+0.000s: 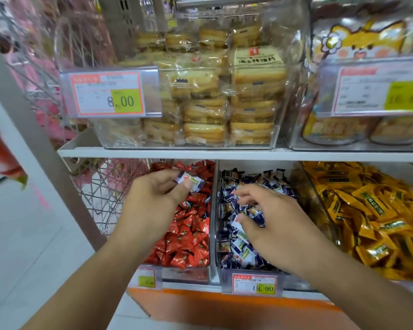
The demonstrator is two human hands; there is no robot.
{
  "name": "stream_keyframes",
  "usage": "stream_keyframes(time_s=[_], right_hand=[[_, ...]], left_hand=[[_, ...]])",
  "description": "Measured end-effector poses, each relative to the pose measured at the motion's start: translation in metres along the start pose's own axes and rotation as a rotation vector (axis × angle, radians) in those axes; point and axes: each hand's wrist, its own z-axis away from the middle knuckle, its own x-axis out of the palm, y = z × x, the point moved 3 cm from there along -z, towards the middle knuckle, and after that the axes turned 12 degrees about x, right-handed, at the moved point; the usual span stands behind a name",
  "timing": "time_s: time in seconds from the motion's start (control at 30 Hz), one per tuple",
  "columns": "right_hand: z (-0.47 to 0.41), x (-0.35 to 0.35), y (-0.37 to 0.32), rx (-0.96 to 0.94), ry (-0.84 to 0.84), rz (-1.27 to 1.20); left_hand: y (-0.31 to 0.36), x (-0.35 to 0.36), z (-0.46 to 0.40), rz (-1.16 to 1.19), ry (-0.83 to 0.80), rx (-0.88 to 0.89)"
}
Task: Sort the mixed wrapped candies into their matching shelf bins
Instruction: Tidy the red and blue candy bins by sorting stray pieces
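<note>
On the lower shelf a clear bin of red wrapped candies (188,232) stands at the left. To its right is a bin of blue-and-white candies (236,248), then a bin of yellow candies (367,210). My left hand (153,198) hovers over the red bin and pinches a blue-and-white candy (188,181) between thumb and fingers. My right hand (267,220) reaches into the blue-and-white bin, fingers curled down among the wrappers; a candy (254,214) sits between thumb and fingers, and whether it is held is unclear.
The upper shelf (224,153) carries a clear bin of packaged biscuits (212,96) and a cartoon-printed snack bin (367,67), both with price tags. A wire rack (100,186) stands left of the shelf. An orange base (212,306) runs below the bins.
</note>
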Motion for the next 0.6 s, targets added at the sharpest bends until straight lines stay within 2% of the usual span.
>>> stream_keyframes(time_s=[0.13,0.27,0.43,0.53,0.6], right_hand=[[0.006,-0.005,-0.008,-0.048,0.02,-0.12],[0.009,-0.011,-0.008,-0.08,0.115,-0.127],[0.002,-0.028,0.014,0.056,0.207,-0.02],[-0.002,-0.031,0.021,0.123,0.204,0.123],[-0.003,-0.03,0.02,0.118,0.188,0.136]], left_hand=[[0.021,0.025,0.028,0.206,-0.206,0.021],[0.028,0.042,0.034,0.249,-0.265,0.06],[0.027,0.049,0.028,0.04,-0.235,0.177],[0.023,0.058,0.023,-0.317,-0.351,0.359],[0.019,0.063,0.019,-0.436,-0.398,0.415]])
